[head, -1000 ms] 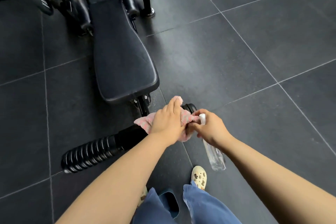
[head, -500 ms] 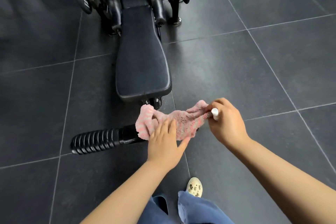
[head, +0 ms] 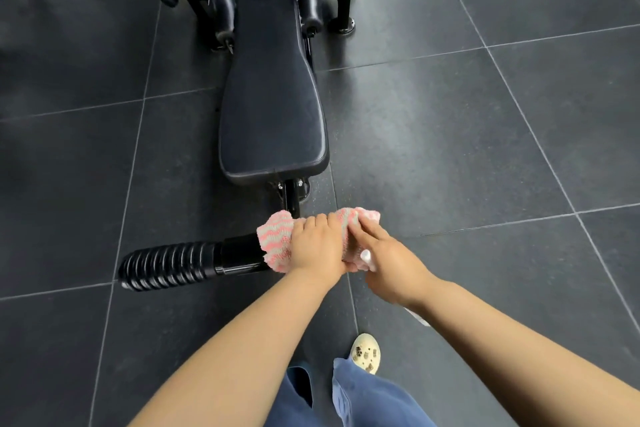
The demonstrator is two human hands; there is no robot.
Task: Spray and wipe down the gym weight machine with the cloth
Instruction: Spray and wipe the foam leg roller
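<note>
Machine: the black padded seat of the gym weight machine [head: 272,107] is being shown with its long axis running away from the viewer, narrow end far, wide end near.
Bar: one black crossbar with a ribbed rubber sleeve [head: 166,265] is lying across the view, left to right, just below the seat's near end.
Cloth: one pink-and-grey striped knitted cloth [head: 277,236] is being wrapped over the bar's middle, stretched along the bar.
Left hand: the left hand [head: 317,246] is being pressed down on the cloth, its grip clenched around cloth and bar.
Right hand: the right hand [head: 391,265] is being kept just beside the left, its grip closed on a clear spray bottle with a white top [head: 366,256]; two fingers are being laid on the cloth's right end.
Bottle: mostly hidden under the right wrist.
Surroundings: dark grey tiled floor [head: 450,132]; one cream clog [head: 365,354] and blue trouser legs [head: 363,402] are being seen below.
</note>
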